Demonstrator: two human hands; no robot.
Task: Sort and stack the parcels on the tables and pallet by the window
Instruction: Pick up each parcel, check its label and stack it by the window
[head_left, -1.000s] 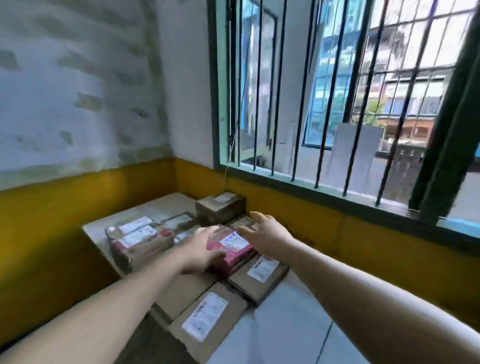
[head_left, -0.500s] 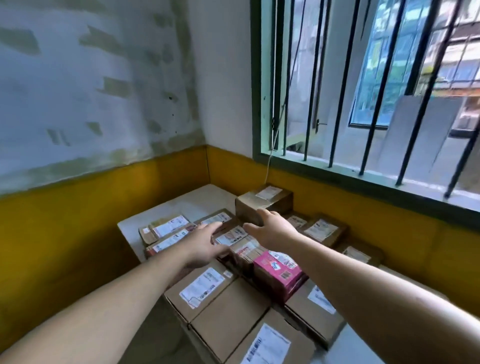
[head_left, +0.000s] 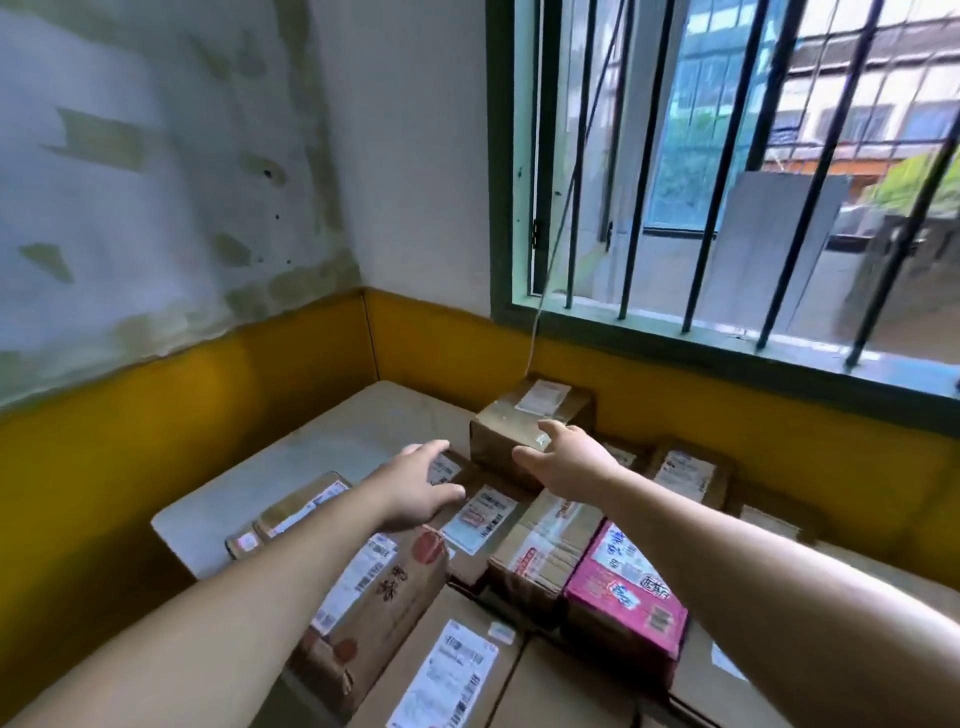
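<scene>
Beneath the window (head_left: 727, 171), both hands have advanced past the pink parcel (head_left: 621, 592) toward the tall brown box (head_left: 524, 423): right hand (head_left: 566, 457) touches its front, fingers spread; left hand (head_left: 421, 486) hovers open beside, so a two-handed lift seems imminent.

Bare table (head_left: 332, 441) lies open left of the tall box (head_left: 524, 426); packed parcels (head_left: 545, 551) block the right.

Left forearm (head_left: 291, 566) covers most of the red-stamped carton (head_left: 384, 597) at 7 o'clock; I can't read any label. Lower cartons (head_left: 457, 670) are cut by the 6 o'clock edge. Right hand (head_left: 566, 460) hides the tall box's (head_left: 524, 421) near corner, contact unclear.
</scene>
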